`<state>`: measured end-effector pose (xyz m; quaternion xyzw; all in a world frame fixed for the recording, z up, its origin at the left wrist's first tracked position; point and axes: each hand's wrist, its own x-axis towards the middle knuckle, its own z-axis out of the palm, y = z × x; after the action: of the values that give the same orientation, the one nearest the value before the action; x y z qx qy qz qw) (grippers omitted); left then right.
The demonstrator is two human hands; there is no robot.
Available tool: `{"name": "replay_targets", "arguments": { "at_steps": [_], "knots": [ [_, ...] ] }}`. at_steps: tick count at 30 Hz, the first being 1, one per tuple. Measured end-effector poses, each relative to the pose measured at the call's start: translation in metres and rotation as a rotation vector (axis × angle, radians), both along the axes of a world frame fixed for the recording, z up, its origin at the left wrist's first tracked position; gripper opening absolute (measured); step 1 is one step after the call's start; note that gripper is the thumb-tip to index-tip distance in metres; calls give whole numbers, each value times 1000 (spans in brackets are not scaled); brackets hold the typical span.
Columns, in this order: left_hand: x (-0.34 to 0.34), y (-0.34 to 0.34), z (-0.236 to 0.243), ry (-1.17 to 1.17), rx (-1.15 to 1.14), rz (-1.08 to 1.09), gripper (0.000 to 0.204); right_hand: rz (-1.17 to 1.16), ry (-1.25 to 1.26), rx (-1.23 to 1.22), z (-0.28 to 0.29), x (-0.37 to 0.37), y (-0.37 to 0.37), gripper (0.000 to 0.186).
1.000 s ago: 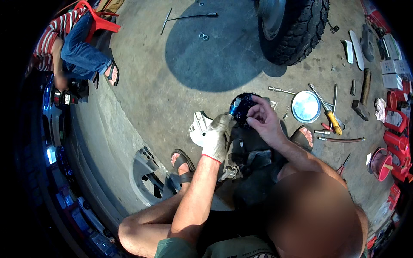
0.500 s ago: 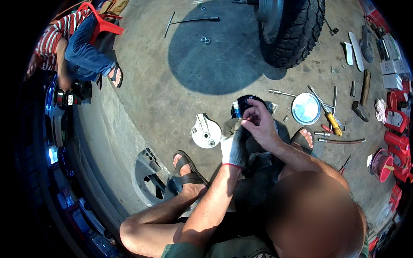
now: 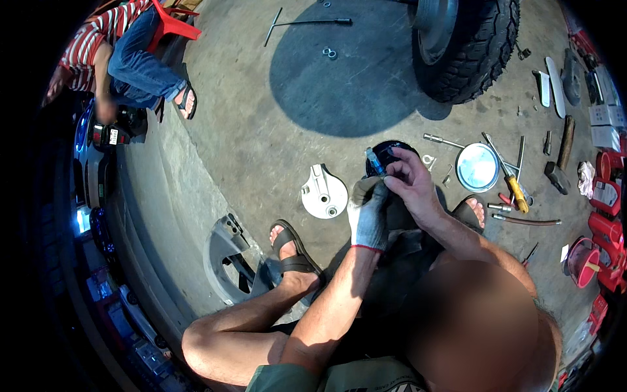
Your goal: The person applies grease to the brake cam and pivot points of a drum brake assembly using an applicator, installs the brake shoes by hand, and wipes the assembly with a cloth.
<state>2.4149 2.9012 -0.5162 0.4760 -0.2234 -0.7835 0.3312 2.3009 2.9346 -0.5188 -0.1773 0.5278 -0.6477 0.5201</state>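
Note:
My left hand, in a grey-and-white work glove with a red cuff, is closed round the near end of a small blue tube with a pale tip. The tube leans up and to the left. My bare right hand meets the gloved fingertips, its thumb and forefinger pinched together and its other fingers raised. What lies in that pinch is too small to tell. Just beyond both hands sits a shiny black round part, partly hidden by them. A silver brake drum plate lies flat to the left of the glove.
A knobbly tyre stands at the far right of centre. Right of my hands lie a round tin lid, a yellow-handled screwdriver, a hammer and a hose. A T-handle wrench lies far off. Another person sits at upper left.
The whole view has shifted, so things sit a little further right. The blue tube has tipped from nearly upright to leaning left. Both hands remain together.

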Motion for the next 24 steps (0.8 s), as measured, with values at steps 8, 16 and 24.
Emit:
{"name": "replay_targets", "arguments": {
  "at_steps": [8,16,24],
  "knots": [
    [35,-33,-3,-632,-376,-134,13,-85,-117,5,10,-22,4,47],
    [85,-123,-35,-1537,-755,-474,59,-112,-34,-20,2,-30,6,46],
    [62,-125,-44,-1742,-655,-789,60,-71,-10,-26,2,-35,11,47]
  ]
}}
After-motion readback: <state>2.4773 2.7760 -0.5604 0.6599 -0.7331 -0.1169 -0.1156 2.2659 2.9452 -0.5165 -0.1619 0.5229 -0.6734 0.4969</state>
